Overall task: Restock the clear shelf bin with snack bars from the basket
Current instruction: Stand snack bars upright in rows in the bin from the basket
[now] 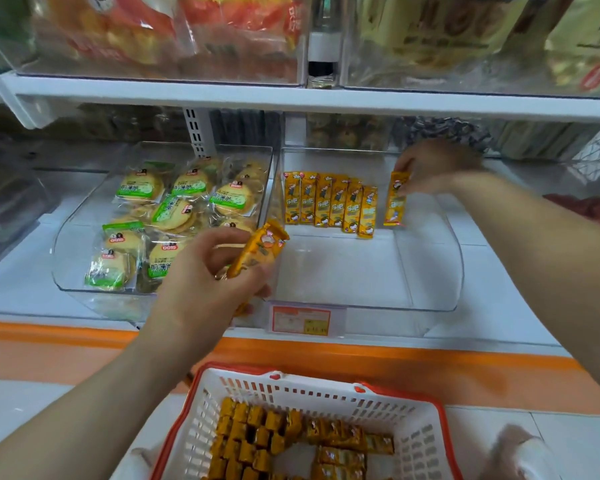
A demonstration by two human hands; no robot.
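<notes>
The white basket (388, 407) with its red rim sat closest, low in view and below both hands, with a jumble of orange-wrapped snack bars (257, 441) heaped in its bottom.

The fingers (222, 244) of the left hand (208, 289) were curled shut around a bunched bar (257, 254), gripping its lower part so that the top end stuck up and to the right, over the front left corner of the clear bin (430, 271). Another scrap of orange wrapper showed under that palm; whether it was a second bar could not be told.

The fingers (404, 168) of the right hand (440, 168) were pinched closed on the top end of a single bar (395, 199), which hung upright with its lower end close to the bin floor, whether touching it could not be told. Just left of those fingers stood a row of bars (329, 202), upright side by side against the back of the bin. The front of the bin, below the right hand, was bare plastic.

Left of the left fingers, a neighbouring clear bin (70, 244) held round biscuits in green-labelled packets (174, 209). An orange price tag (300, 320) hung on the shelf edge just right of the left wrist.
</notes>
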